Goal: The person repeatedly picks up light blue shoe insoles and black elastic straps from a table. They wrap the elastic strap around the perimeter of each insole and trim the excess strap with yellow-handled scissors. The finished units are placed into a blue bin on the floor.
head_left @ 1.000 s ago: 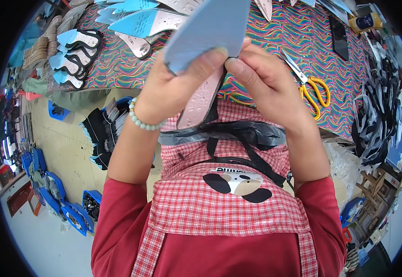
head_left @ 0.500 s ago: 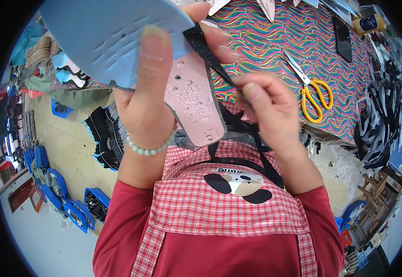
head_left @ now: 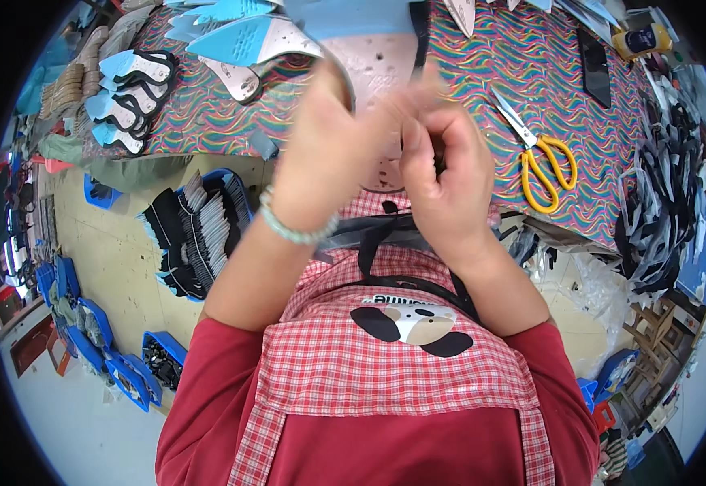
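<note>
A blue and pink insole [head_left: 373, 61] stands behind my hands at the top middle, its pink end showing again below them. A black strip [head_left: 421, 36] lines its right edge and runs down toward my fingers. My right hand [head_left: 450, 174] is closed in a pinch at that edge, apparently on the strip; the fingertips are partly hidden. My left hand [head_left: 328, 150], with a bead bracelet at the wrist, crosses in front of the insole and reaches to my right fingertips. Its fingers are smeared by motion. Yellow-handled scissors [head_left: 543, 158] lie on the table to the right.
The table has a wavy multicoloured cover [head_left: 499, 73]. Blue and white insole pieces [head_left: 243, 40] and black-edged ones [head_left: 130, 93] lie at left. A phone [head_left: 596, 69], a yellow bottle [head_left: 643, 42] and hanging black strips [head_left: 665, 202] are at right. Blue bins [head_left: 166, 360] stand lower left.
The insole has moved up and turned more upright. My left hand has left its blue part and swung right and down toward my right hand. The right hand has shifted slightly left.
</note>
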A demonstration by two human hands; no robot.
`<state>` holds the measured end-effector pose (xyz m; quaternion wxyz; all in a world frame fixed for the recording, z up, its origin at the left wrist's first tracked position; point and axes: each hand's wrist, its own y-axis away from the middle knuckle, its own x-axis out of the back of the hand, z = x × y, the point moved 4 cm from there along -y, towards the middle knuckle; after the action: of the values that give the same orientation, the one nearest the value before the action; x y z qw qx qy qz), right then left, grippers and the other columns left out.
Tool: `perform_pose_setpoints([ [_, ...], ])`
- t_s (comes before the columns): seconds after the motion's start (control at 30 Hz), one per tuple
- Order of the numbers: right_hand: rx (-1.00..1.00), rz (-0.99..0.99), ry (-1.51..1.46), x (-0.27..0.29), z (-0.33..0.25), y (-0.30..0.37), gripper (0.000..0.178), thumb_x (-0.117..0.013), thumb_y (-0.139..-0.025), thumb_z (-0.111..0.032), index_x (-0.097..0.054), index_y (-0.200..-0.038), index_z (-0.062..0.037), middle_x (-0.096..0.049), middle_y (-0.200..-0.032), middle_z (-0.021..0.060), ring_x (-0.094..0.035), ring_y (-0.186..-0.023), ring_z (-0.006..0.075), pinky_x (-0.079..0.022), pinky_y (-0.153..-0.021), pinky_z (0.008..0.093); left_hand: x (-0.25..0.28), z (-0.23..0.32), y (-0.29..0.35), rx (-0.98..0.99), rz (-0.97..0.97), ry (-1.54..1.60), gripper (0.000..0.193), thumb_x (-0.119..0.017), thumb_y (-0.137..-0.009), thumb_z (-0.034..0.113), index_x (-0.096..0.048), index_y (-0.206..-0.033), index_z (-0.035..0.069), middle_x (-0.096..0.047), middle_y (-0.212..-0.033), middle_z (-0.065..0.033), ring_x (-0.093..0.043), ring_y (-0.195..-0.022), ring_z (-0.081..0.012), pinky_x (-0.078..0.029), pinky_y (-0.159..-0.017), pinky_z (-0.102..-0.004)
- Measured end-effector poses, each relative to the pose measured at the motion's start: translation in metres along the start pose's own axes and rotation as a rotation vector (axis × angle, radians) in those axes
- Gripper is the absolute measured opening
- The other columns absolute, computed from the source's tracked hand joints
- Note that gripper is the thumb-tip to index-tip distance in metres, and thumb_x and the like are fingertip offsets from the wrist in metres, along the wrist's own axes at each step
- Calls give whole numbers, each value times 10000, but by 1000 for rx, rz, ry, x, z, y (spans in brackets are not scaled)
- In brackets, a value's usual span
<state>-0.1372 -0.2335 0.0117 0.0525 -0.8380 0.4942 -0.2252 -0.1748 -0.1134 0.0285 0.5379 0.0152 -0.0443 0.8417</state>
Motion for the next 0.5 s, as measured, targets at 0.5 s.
perform_pose_setpoints([
  [0.5,125,-237,-254,17,-9,-45,234,-636,-858,-99,-631,-1061,16,-583,-975,106,-610,-836,134,-488,-767,260,1,-4,18,191,-297,609,513,-318,-1003,432,-487,-1143,-31,-559,-682,-81,-581,-728,-185,-454,-718,-290],
])
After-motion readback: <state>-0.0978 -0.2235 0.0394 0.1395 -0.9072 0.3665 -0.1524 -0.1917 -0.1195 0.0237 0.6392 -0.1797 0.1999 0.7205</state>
